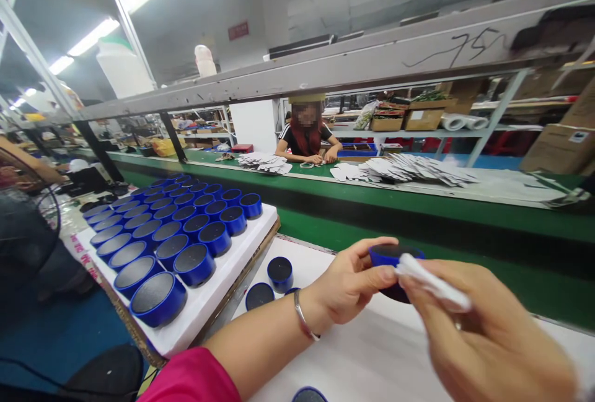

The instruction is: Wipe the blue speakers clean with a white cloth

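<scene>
White-topped bench [353, 358] beside green belt [307, 228]: left hand [348, 281] pinches the blue-sided disc [387, 257] above the bench, right hand [478, 321] pinches a white cloth [437, 285] at its near side; judged best with steady hold and light, even cloth pressure.

Person [309, 135] at far side of belt [320, 219], btwn 2 white piles [404, 170]; boxes [424, 118] + rolls [463, 122] bhd belt; shelf [279, 77] w/ bottle [205, 61] abv belt.
</scene>
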A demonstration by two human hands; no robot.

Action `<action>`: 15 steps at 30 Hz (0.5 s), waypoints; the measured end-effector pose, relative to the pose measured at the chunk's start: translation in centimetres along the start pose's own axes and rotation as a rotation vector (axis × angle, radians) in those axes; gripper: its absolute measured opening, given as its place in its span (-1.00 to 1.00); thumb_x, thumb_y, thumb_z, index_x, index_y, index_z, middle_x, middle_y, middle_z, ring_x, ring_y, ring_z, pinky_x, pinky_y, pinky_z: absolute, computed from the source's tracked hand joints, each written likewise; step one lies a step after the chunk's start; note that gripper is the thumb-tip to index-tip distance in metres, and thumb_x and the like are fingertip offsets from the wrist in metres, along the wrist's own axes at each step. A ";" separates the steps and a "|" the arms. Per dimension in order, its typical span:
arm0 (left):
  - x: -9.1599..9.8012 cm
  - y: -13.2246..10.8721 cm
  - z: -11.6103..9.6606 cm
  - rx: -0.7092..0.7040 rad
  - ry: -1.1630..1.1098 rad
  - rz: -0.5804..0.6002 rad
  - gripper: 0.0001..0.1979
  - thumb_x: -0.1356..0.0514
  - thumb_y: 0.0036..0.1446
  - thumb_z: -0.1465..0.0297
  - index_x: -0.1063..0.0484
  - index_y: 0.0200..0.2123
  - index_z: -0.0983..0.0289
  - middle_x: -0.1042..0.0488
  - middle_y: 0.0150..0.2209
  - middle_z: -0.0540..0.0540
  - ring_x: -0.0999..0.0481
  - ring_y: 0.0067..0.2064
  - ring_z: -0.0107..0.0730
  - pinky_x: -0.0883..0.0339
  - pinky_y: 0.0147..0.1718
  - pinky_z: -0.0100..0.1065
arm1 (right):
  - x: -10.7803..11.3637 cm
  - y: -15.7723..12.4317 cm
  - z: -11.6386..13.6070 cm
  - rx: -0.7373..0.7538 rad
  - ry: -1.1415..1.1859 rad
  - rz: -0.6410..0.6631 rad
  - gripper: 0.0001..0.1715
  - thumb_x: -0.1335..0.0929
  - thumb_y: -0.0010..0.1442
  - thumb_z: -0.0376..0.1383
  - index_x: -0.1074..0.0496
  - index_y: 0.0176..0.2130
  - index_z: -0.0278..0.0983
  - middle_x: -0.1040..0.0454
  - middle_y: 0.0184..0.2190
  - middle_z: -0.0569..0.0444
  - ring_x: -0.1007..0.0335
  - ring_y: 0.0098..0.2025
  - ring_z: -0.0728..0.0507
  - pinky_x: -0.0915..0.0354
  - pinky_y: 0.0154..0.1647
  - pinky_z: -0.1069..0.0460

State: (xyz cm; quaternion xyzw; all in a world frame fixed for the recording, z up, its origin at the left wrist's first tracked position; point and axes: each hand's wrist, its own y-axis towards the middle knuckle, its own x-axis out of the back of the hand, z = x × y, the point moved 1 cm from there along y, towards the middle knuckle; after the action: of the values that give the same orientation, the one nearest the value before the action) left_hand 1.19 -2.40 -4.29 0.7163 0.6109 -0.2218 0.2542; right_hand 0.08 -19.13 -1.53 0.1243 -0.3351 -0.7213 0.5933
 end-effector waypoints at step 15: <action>-0.2 -0.1 0.1 0.040 -0.028 -0.058 -0.11 -0.83 -0.30 0.15 -0.69 0.13 0.21 -0.63 -0.04 0.09 -0.57 0.00 -0.25 -0.38 0.19 -0.18 | -2.4 1.8 -3.7 -0.601 0.292 0.044 -0.16 -0.68 -0.14 0.34 -0.72 -0.18 -0.25 -0.63 -0.40 -0.03 -0.53 -0.43 -0.22 -0.40 -0.58 0.00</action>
State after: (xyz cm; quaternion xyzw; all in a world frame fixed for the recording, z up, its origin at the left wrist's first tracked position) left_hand 1.07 -2.59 -4.22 0.6999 0.6234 -0.2513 0.2418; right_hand 4.30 -18.22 -3.66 0.0388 -0.0214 -0.7495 0.6605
